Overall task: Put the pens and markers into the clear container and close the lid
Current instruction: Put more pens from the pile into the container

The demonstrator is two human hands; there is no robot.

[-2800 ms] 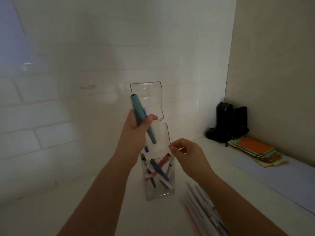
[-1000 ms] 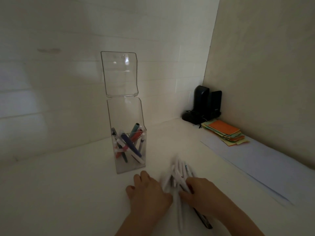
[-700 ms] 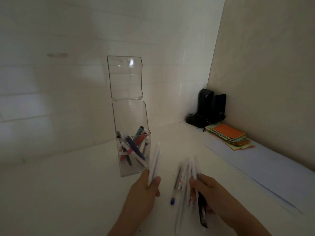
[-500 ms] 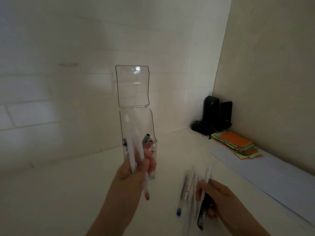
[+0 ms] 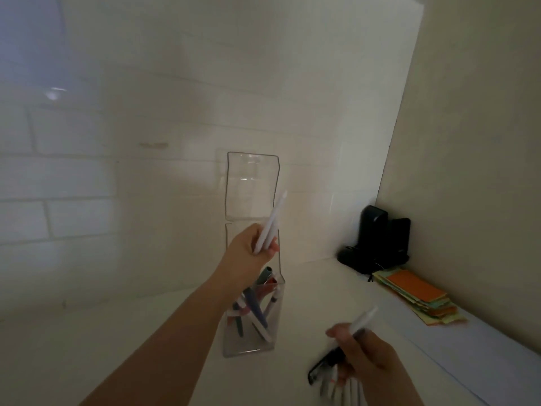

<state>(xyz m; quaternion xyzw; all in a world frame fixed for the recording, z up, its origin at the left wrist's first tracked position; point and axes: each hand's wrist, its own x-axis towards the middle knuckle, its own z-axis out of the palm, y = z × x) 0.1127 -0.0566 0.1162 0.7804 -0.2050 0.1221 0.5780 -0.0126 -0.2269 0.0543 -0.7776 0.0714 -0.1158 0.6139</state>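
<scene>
The clear container (image 5: 251,344) stands on the white desk with its hinged lid (image 5: 251,186) tipped up and open. Several pens and markers (image 5: 257,303) lean inside it. My left hand (image 5: 248,253) hovers above the container's mouth, shut on two white pens (image 5: 272,221) that point up and to the right. My right hand (image 5: 363,356) is low at the right, shut on a bundle of white pens (image 5: 363,320) and a black marker (image 5: 325,367), lifted just off the desk.
A black device (image 5: 377,238) sits in the back right corner. A stack of coloured sticky notes (image 5: 415,297) lies in front of it on a white sheet (image 5: 483,356). A tiled wall stands right behind the container.
My left hand has risen with the white pens from in front of the container to above its mouth. My right hand has gathered the remaining pens and lifted them.
</scene>
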